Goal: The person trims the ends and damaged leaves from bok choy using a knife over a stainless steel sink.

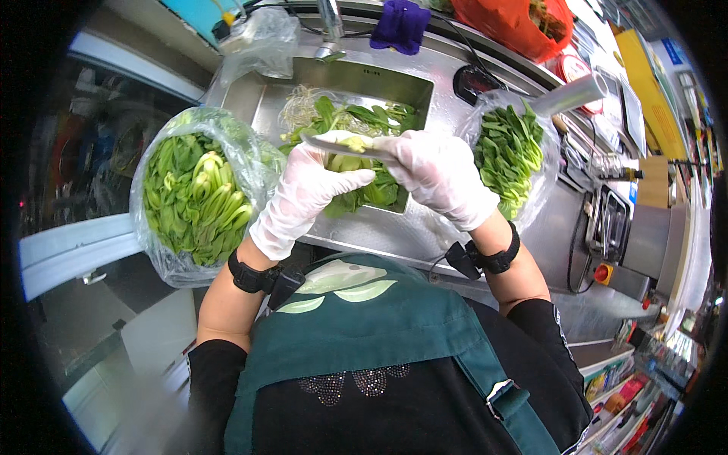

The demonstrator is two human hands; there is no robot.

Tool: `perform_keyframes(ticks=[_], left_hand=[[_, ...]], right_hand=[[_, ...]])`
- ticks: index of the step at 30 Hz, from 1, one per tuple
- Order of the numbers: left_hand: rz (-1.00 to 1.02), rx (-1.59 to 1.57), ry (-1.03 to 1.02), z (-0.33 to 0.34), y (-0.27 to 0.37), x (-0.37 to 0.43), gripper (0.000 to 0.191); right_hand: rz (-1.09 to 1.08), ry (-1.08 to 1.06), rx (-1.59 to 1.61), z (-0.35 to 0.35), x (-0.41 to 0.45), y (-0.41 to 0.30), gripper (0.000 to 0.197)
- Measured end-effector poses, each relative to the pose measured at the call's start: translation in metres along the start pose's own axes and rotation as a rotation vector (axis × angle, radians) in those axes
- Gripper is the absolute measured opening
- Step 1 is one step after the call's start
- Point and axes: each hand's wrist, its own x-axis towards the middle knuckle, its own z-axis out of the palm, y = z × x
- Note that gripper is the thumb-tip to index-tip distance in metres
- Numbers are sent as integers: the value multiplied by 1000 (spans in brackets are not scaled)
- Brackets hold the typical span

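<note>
Both hands wear thin white gloves above a steel sink (424,102). My left hand (304,190) grips a leafy green vegetable (350,164) by its pale stem end, its leaves hanging down into the sink. In my right hand (435,170) is a knife (341,148), its blade lying across the stem end and pointing left. Greens (378,116) and a heap of pale root trimmings (301,108) lie in the sink. Left of the sink, a clear plastic bag (170,273) holds many greens (216,205); to the right, another bag (549,187) holds more greens (506,153).
A faucet (330,28) stands behind the sink, with a purple cloth (401,25) to its right. Farther right are a red plastic bag (512,23), a clear plastic roll (574,94) and a metal tray (611,222). A window frame (79,244) borders the left side.
</note>
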Motion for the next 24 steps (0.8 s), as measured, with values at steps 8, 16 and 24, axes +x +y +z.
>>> perform_keyframes(ticks=[8, 16, 24], left_hand=[[45, 302, -52, -6, 4, 11, 33], [44, 234, -19, -16, -8, 12, 33], [12, 55, 64, -14, -14, 26, 36]], right_hand=[[25, -41, -141, 17, -4, -4, 10], [40, -24, -158, 28, 3, -6, 5], [597, 6, 286, 66, -39, 49, 13]])
